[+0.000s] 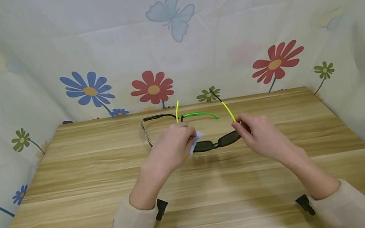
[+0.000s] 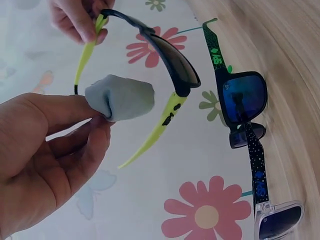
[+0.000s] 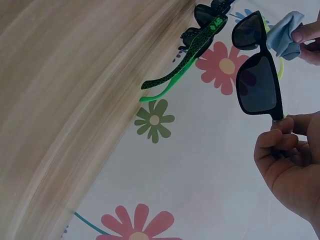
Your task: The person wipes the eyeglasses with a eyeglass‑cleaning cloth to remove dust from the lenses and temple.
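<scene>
My left hand (image 1: 172, 148) pinches a folded light blue cloth (image 2: 125, 97) between thumb and fingers. Black-framed sunglasses (image 3: 259, 85) with yellow temples hang in the air over the table. Thumb and fingertips of my right hand (image 1: 264, 136) grip them at the right hinge, where frame and temple meet. Both temples are unfolded and point away from me, the right one (image 1: 228, 111) tipped in black. In the head view the cloth overlaps the left end of the lenses; in the right wrist view it lies close beside the left lens.
Behind the hands, sunglasses with a clear front (image 2: 280, 220) and dark speckled temples rest on the wooden table (image 1: 75, 214). Beside them lies a black pair (image 2: 244, 97) with green temple insides. A flower-printed cloth (image 1: 214, 43) encloses the table's back and sides.
</scene>
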Motion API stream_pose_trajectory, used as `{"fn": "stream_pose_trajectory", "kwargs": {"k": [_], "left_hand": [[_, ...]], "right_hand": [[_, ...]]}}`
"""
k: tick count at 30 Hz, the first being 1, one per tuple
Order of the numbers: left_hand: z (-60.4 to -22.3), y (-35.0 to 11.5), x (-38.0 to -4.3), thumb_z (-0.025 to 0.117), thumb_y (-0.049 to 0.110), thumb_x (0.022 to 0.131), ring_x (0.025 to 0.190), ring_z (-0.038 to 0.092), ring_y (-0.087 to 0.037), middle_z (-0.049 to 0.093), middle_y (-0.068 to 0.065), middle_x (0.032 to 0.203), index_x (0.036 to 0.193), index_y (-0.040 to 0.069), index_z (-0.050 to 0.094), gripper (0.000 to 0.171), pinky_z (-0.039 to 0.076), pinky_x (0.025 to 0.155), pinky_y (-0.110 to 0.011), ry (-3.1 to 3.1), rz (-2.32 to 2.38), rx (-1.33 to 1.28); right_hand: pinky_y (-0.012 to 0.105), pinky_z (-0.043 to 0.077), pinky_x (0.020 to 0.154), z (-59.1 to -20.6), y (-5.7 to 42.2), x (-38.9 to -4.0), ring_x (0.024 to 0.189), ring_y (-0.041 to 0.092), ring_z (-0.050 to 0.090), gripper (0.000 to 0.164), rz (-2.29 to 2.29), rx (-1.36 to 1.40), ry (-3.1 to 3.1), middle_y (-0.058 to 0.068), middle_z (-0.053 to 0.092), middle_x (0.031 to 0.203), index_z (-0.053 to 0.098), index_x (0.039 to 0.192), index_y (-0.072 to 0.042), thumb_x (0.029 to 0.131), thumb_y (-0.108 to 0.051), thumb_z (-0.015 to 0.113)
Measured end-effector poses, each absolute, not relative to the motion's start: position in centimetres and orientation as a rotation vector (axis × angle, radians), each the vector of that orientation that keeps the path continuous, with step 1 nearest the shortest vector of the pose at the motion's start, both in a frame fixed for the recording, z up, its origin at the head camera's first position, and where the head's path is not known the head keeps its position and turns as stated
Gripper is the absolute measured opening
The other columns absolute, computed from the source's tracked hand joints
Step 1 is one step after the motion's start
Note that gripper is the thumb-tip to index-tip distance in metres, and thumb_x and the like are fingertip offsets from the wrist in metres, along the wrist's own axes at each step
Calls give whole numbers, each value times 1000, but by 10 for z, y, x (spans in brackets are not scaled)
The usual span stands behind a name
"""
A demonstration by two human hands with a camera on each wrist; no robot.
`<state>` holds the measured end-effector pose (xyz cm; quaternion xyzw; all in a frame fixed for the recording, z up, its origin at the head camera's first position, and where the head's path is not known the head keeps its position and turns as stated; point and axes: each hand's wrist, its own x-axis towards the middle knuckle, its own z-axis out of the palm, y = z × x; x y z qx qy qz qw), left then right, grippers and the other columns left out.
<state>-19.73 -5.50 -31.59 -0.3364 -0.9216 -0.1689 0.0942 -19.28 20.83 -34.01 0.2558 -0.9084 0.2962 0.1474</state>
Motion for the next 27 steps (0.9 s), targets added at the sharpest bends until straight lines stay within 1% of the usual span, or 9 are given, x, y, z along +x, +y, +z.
{"fn": "stream_pose_trajectory", "kwargs": {"k": [6,11,13,16,18,24,27], "left_hand": [[-315,-58,-196,72,6,97,86,69,-23,68,-7,90,93,3,75,6,58,74,-33,-2715,-330,-941],[-317,-57,-195,74,6,95,85,69,-22,68,-6,91,95,6,76,2,59,66,-34,-2727,-184,-926],[-318,-56,-195,74,6,94,85,68,-22,68,-5,91,96,7,77,3,58,64,-34,-2738,-160,-934],[-321,-54,-196,74,6,95,86,67,-21,68,-3,92,98,9,77,5,57,64,-33,-2753,-180,-979],[-322,-53,-197,75,7,94,87,66,-21,67,-3,93,100,9,77,6,56,67,-32,-2757,-222,-1033],[-326,-53,-201,78,14,94,82,63,-16,63,-1,94,100,10,78,7,53,71,-28,-2739,-365,-1198],[-328,-54,-202,76,12,94,80,60,-14,61,-2,95,102,9,78,9,52,71,-26,-2737,-430,-1269]], "right_hand": [[27,35,47,-341,213,-194,50,10,40,15,822,724,-2653,-3,44,62,62,91,-3,105,-6,59],[27,34,48,-341,216,-195,50,11,39,17,791,725,-2672,-2,43,62,60,88,-3,105,-4,57],[27,34,48,-341,216,-196,50,11,39,17,784,718,-2683,-2,43,62,60,88,-2,105,-4,56],[27,34,47,-340,217,-196,49,12,39,19,781,690,-2702,-1,44,62,59,88,-1,106,-4,54],[27,33,47,-340,217,-197,49,13,39,21,775,670,-2710,0,43,62,58,87,-2,106,-5,52],[29,31,47,-339,218,-199,48,13,38,23,704,639,-2709,0,43,61,54,83,-6,107,-6,52],[29,32,47,-337,218,-199,48,14,39,22,695,623,-2726,0,44,62,55,85,-5,107,-7,52]]}}
